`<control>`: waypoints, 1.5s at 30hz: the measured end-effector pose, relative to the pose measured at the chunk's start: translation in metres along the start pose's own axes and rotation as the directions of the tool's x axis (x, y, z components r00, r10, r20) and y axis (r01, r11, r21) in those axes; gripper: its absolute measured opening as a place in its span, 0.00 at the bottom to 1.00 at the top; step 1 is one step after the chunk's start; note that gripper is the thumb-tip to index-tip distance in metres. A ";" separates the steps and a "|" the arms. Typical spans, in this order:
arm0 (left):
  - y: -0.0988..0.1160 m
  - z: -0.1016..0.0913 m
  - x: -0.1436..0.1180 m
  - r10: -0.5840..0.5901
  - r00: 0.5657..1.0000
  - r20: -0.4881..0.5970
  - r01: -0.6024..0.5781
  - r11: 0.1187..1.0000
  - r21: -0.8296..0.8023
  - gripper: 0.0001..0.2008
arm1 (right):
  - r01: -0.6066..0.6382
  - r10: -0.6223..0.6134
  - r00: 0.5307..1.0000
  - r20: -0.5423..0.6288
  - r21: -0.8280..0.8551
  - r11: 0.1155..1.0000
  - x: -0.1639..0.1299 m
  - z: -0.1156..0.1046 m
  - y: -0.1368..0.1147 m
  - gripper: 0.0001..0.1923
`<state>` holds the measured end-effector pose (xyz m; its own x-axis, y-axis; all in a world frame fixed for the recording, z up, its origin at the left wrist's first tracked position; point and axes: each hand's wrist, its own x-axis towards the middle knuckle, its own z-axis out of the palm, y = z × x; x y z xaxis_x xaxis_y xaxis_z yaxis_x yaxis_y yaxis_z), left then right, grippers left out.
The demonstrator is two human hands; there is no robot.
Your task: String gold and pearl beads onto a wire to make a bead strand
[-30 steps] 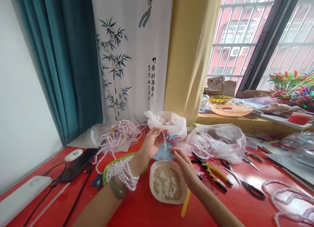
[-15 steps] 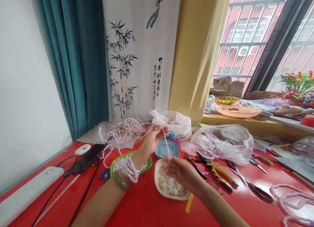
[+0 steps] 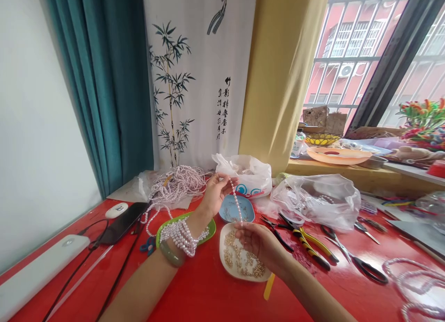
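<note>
Between my two hands a short strand of pearly beads (image 3: 236, 199) is stretched at a slant. My left hand (image 3: 218, 191) pinches its upper end, in front of a white plastic bag (image 3: 259, 173). The lower end is in the closed fingers of my right hand (image 3: 257, 238), over a white dish (image 3: 225, 266) of small gold beads (image 3: 243, 262). Several loops of pale beads (image 3: 182, 238) and a green bangle (image 3: 173, 252) circle my left wrist. Behind the white dish sits a blue dish (image 3: 236, 208) with small bits in it. A green dish (image 3: 210, 231) is partly hidden behind my left wrist.
Bead strands (image 3: 181, 185) are heaped at back left, near a black phone (image 3: 125, 222) and a white power strip (image 3: 41, 271). Rightward lie yellow-black pliers (image 3: 309, 243), scissors (image 3: 354, 257), a clear bag (image 3: 320, 201) and more bead strands (image 3: 413, 278). A yellow stick (image 3: 269, 287) touches the white dish's front.
My right hand has turned slightly, with its fingers curled lower over the white dish. My left hand stays nearly still, and the strand remains stretched between both hands.
</note>
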<state>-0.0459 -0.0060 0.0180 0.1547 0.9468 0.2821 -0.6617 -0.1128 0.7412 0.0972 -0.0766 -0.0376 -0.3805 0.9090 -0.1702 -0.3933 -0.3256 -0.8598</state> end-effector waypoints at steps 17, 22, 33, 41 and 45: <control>-0.004 -0.010 0.007 0.007 0.996 -0.087 -0.016 0.994 -0.105 0.06 | 0.137 -0.136 0.991 0.014 -0.025 0.990 0.001 0.000 0.004 0.08; -0.001 -0.014 0.012 0.004 0.992 -0.127 -0.023 0.989 -0.148 0.06 | 0.165 -0.164 0.986 0.017 -0.051 0.985 0.000 0.002 0.002 0.08; -0.005 -0.008 0.006 -0.036 0.995 -0.094 0.021 0.987 -0.158 0.05 | 0.213 -0.222 0.974 -0.042 -0.154 0.965 -0.009 0.008 0.000 0.11; -0.005 -0.009 0.008 -0.048 0.992 -0.120 0.027 0.986 -0.165 0.06 | 0.182 -0.185 0.982 -0.035 -0.071 0.981 -0.002 0.002 0.000 0.09; -0.002 -0.009 0.008 -0.061 0.989 -0.137 0.037 0.985 -0.170 0.07 | 0.193 -0.195 0.980 -0.035 -0.055 0.980 -0.004 0.003 0.000 0.09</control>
<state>-0.0497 0.0047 0.0137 0.0929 0.9842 0.1508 -0.7704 -0.0248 0.6371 0.0964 -0.0804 -0.0355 -0.2672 0.9635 -0.0159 -0.4126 -0.1293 -0.9017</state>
